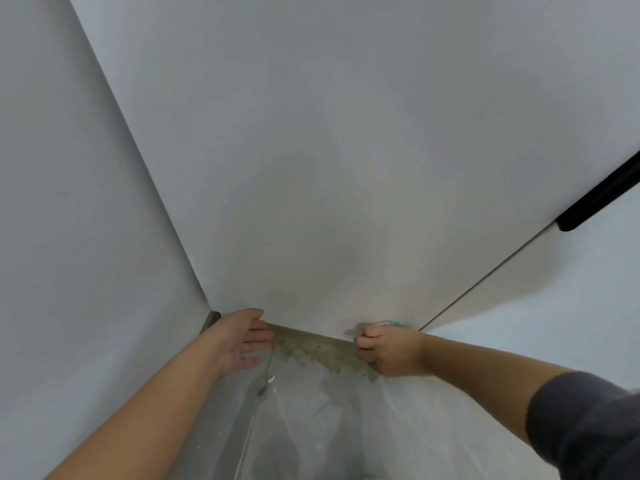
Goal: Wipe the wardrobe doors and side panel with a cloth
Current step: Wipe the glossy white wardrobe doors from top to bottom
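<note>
The cloth point(393, 322), of which only a teal and white corner shows, sits against the very bottom of the door point(311, 168), close to the seam with the next door point(571, 306). Your right hand point(389, 351) has its grip clamped on it, fingers curled tight round the wad, knuckles just above the floor point(346, 417). Your left hand point(239, 341) is at the door's other lower corner, grip apart, fingers straight and holding nothing. Its fingertips are near the bottom edge, but whether they touch it cannot be told. Judging by that, you are on the lowest strip of this door, probably late in the pass over it. Under the edge runs a grey plinth point(304, 332), and below it a patch of brownish grime point(325, 355) lies on the floor, so keep the cloth on the door and off that dirt or you may smear it upward. The next move likely calls for a level sweep along the bottom edge towards your left hand, with firm, even pressure. The next door carries a black handle point(599, 199) up to the right. The pale surface point(69, 202) on the left may be the side panel or a wall; which one cannot be told.
</note>
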The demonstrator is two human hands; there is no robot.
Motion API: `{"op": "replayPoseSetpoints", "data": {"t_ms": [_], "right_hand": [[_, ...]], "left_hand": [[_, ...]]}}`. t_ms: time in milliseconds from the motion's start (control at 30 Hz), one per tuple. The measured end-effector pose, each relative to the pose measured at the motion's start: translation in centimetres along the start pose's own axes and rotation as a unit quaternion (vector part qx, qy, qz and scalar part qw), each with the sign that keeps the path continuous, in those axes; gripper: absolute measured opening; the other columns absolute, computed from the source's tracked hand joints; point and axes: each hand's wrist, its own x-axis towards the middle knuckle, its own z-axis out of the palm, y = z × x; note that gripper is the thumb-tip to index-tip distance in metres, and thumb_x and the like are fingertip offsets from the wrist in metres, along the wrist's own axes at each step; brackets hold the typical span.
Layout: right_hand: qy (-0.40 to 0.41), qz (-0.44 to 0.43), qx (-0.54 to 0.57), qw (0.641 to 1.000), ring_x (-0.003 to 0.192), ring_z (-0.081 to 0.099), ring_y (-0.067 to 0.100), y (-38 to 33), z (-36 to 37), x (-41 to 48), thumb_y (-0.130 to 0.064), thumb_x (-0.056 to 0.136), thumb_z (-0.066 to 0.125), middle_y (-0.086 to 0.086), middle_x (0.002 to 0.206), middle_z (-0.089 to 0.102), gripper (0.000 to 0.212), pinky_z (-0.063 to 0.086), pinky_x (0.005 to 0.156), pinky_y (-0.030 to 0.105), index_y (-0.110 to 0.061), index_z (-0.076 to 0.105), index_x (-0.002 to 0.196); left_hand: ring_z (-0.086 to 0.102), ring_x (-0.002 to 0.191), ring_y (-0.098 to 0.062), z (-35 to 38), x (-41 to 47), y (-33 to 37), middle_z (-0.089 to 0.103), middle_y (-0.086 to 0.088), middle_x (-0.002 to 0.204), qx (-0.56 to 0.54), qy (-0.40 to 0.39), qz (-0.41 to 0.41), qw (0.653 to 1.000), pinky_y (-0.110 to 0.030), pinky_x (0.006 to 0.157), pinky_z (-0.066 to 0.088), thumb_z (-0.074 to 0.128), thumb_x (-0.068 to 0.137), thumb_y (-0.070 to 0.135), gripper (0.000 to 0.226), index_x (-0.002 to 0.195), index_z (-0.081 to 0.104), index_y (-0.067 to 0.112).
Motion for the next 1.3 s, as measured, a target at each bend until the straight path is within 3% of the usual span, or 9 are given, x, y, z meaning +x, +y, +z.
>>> {"op": "replayPoseSetpoints", "data": {"t_ms": [133,267,433,533,633,767,833,967,1300], "right_hand": [[-0.028,-0.006,0.016,0.999,0.085,0.056,0.016,0.1,-0.1,0.4,-0.027,0.074,0.074,-0.009,0.067,0.057,0.027,0.03,0.091,0.03,-0.026,0.062,0.051],[0.101,0.045,0.01,0.994,0.091,0.05,0.025,2.8,-4.3,-1.7,-0.012,0.088,0.061,-0.003,0.077,0.061,0.029,0.038,0.094,0.035,-0.021,0.067,0.06],[0.212,0.208,-0.011,0.955,0.098,0.056,0.024,9.0,-13.8,-7.5,-0.011,0.099,0.046,-0.003,0.102,0.066,0.027,0.035,0.088,0.036,-0.019,0.07,0.089],[0.274,0.284,-0.048,0.918,0.099,0.053,0.025,12.9,-19.6,-10.4,0.0,0.096,0.04,-0.003,0.108,0.069,0.037,0.031,0.083,0.039,-0.019,0.071,0.095],[0.353,0.363,-0.114,0.855,0.096,0.054,0.025,16.9,-24.3,-12.0,0.003,0.087,0.057,-0.002,0.109,0.071,0.031,0.029,0.08,0.04,-0.021,0.076,0.092],[0.471,0.429,-0.082,0.766,0.1,0.051,0.027,18.5,-26.1,-11.1,-0.005,0.095,0.055,0.006,0.109,0.07,0.025,0.041,0.082,0.046,-0.014,0.078,0.093],[0.479,0.411,-0.048,0.774,0.1,0.05,0.028,16.8,-24.0,-9.2,-0.006,0.093,0.061,0.008,0.109,0.07,0.018,0.048,0.077,0.045,-0.012,0.078,0.096],[0.428,0.335,0.005,0.84,0.098,0.055,0.025,12.3,-17.4,-4.2,-0.01,0.088,0.071,0.007,0.109,0.071,0.01,0.047,0.074,0.037,-0.012,0.077,0.096],[0.333,0.174,0.055,0.925,0.092,0.061,0.024,2.7,-3.1,7.6,-0.01,0.096,0.056,0.003,0.098,0.068,0.025,0.045,0.083,0.032,-0.015,0.072,0.078]], "left_hand": [[0.051,0.117,-0.024,-0.5,-0.1,-0.3,0.056,-0.014,0.133,-0.007,0.004,0.015,1.0,-0.042,0.097,0.04,0.043,0.101,0.031,0.045,0.136,0.047,0.002],[0.05,0.124,-0.027,-0.4,-1.0,0.0,0.056,-0.014,0.133,-0.01,-0.002,0.025,1.0,-0.043,0.099,0.04,0.043,0.101,0.03,0.046,0.137,0.046,0.001],[0.048,0.127,-0.029,0.3,-3.2,1.7,0.054,-0.016,0.134,-0.01,-0.016,0.046,0.999,-0.044,0.101,0.039,0.042,0.102,0.028,0.046,0.138,0.045,0.0],[0.05,0.123,-0.029,0.6,-4.3,3.1,0.057,-0.016,0.129,-0.001,-0.023,0.058,0.998,-0.045,0.1,0.04,0.042,0.102,0.029,0.045,0.135,0.047,0.0],[0.052,0.113,-0.028,0.7,-5.6,4.6,0.059,-0.014,0.123,0.013,-0.036,0.056,0.998,-0.043,0.099,0.041,0.04,0.102,0.031,0.046,0.134,0.048,0.0],[0.052,0.117,-0.03,0.5,-6.9,5.7,0.055,-0.018,0.131,0.005,-0.06,0.042,0.997,-0.043,0.099,0.041,0.037,0.103,0.031,0.047,0.135,0.045,-0.002],[0.051,0.119,-0.031,0.3,-6.9,5.7,0.054,-0.018,0.133,-0.008,-0.064,0.038,0.997,-0.043,0.099,0.04,0.037,0.103,0.031,0.047,0.136,0.044,-0.002],[0.053,0.113,-0.03,-0.4,-5.4,4.8,0.057,-0.017,0.127,-0.037,-0.06,0.035,0.997,-0.044,0.098,0.041,0.039,0.102,0.029,0.045,0.134,0.046,-0.002],[0.055,0.111,-0.031,-2.0,-1.4,1.5,0.057,-0.021,0.128,-0.074,-0.025,0.007,0.997,-0.04,0.089,0.045,0.04,0.102,0.026,0.045,0.134,0.046,-0.004]]}}
